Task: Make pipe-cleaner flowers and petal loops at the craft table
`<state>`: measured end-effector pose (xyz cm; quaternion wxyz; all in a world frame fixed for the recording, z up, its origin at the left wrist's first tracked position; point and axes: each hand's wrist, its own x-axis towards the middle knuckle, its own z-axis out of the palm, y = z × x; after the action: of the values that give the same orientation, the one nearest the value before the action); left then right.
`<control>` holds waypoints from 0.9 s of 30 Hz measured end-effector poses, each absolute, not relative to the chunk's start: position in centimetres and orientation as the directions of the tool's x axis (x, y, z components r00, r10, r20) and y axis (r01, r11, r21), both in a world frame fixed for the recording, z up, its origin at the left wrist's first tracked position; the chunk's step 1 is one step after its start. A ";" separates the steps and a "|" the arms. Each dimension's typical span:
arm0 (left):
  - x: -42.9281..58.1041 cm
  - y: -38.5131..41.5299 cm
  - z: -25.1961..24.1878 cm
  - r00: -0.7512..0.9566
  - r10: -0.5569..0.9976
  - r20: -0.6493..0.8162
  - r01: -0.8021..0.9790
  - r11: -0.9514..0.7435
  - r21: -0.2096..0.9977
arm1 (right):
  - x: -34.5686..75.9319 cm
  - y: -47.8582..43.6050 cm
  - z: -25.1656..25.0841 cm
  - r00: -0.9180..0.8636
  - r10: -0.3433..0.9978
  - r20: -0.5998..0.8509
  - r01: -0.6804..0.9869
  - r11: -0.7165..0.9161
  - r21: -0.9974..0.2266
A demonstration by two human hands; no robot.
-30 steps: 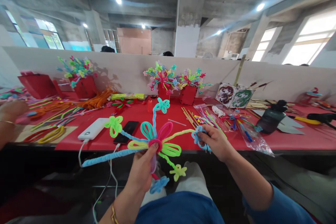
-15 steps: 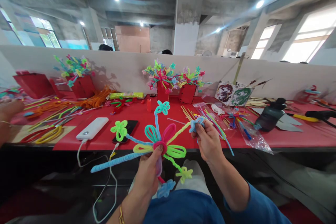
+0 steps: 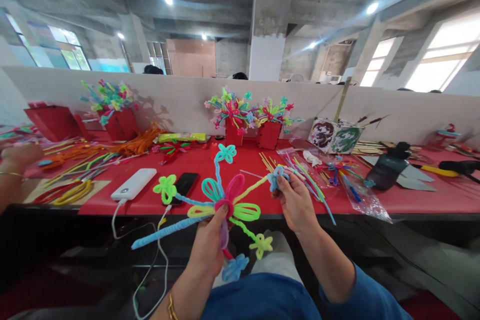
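Note:
My left hand (image 3: 208,247) is closed round the centre of a pipe-cleaner flower bunch (image 3: 223,200) with teal, pink, yellow and green loop petals and several stems ending in small flowers. A long light-blue stem (image 3: 165,230) sticks out to the lower left. My right hand (image 3: 298,202) pinches a small blue flower (image 3: 276,176) at the tip of a yellow-green stem. Both hands are held in front of the red table's near edge (image 3: 240,208), above my lap.
On the table lie a white power bank (image 3: 134,183) with a cable, a black phone (image 3: 184,183), loose pipe cleaners, plastic bags of sticks (image 3: 300,165), red pots of finished flowers (image 3: 234,117), a dark bottle (image 3: 386,167). Another person's hand (image 3: 18,155) rests at far left.
My right hand rose and moved slightly left with the blue flower tip, bending its stem upward. The bunch in my left hand shifted a little; the light-blue stem tilted.

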<state>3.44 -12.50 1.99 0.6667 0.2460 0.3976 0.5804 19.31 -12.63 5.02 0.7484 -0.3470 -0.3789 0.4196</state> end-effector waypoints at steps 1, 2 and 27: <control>3.3 -12.3 1.9 0.014 0.969 -0.248 -0.584 0.209 0.784 | 19.4 -12.7 4.9 0.348 0.898 0.269 -0.380 0.397 -0.835; 3.1 -12.1 1.8 0.024 0.968 -0.249 -0.592 0.214 0.777 | 19.6 -12.7 4.8 0.336 0.904 0.265 -0.396 0.391 -0.831; 3.3 -12.7 2.5 -0.016 0.978 -0.206 -0.594 0.157 0.789 | 21.2 -13.0 5.7 0.117 0.981 0.157 -0.259 0.183 -0.948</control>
<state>3.26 -12.69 2.53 0.6557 0.2496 0.3852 0.5995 21.15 -13.00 5.68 0.6276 -0.4059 -0.4445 0.4937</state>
